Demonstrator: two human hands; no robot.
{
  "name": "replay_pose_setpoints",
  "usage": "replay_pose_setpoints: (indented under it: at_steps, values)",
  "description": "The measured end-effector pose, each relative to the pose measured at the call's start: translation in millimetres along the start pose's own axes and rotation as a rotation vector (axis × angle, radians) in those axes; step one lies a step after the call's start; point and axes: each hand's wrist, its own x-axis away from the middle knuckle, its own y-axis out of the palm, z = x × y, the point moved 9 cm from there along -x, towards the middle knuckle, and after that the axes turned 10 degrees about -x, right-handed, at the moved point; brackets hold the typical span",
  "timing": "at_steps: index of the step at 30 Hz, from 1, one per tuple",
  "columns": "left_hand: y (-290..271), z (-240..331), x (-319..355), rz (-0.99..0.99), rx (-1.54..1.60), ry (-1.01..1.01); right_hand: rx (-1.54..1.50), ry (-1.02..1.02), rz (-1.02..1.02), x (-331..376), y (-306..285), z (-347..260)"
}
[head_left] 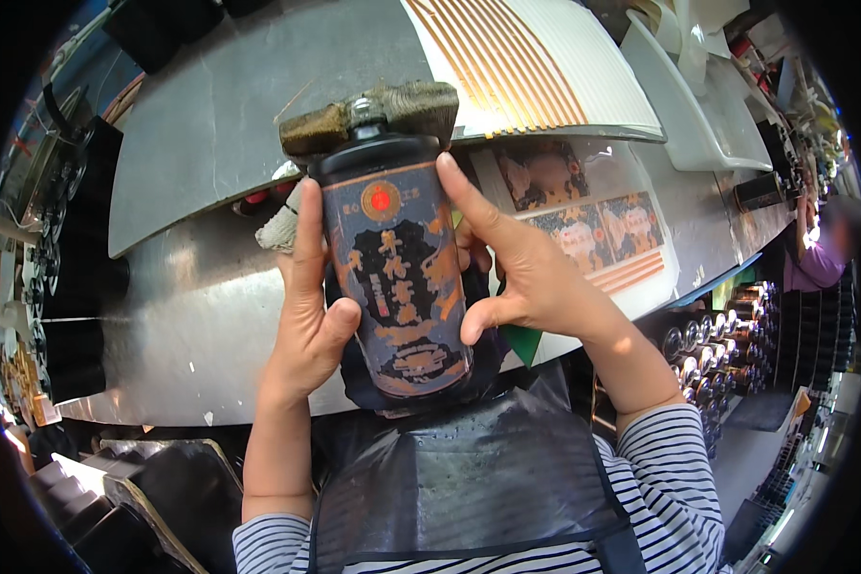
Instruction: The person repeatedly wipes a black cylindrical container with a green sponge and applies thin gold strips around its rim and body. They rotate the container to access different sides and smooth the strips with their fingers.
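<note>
1. Workshop bench w/ a grey metal worktop (191,316) fills the view; curved by the fisheye lens, scuffed and shiny.
2. Centre: a dark cylindrical bottle (397,273), held upright above the bench edge, close to the camera, between both hands.
3. Bottle look: black glossy body, dark blue-grey label w/ orange-gold patterns and script, a round red-and-gold emblem near the shoulder, black cap at top.
4. Left hand (308,316) grips the bottle's left side: fingers straight up along it, thumb pressed on the label front.
5. Right hand (526,273) on the right side: index finger stretched up against the label edge, thumb bent onto the front, other fingers behind, not visible.
6. Behind the cap: a worn block-shaped tool (373,115), brownish, lying on the bench.
7. Further back: stack of white sheets w/ orange stripes (536,67); printed label sheets (593,225) to the right.
8. Right edge: rows of similar dark bottles (727,344) on shelving.
9. Lower frame: dark apron (459,478), striped sleeves (670,459).
</note>
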Motion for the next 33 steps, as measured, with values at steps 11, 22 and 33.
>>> replay_pose_setpoints:
  at_steps: [11, 22, 33]
  values:
    - [7, 0, -4, 0.020, 0.026, -0.002, -0.035, 0.078, -0.072, -4, 3, 3]
    - [8, -7, -2, 0.029, 0.073, -0.056, -0.030, 0.103, -0.112, -3, 8, 10]
    - [-3, -19, 26, -0.141, -0.201, 0.026, 0.006, 0.081, -0.120, 11, 11, -3]
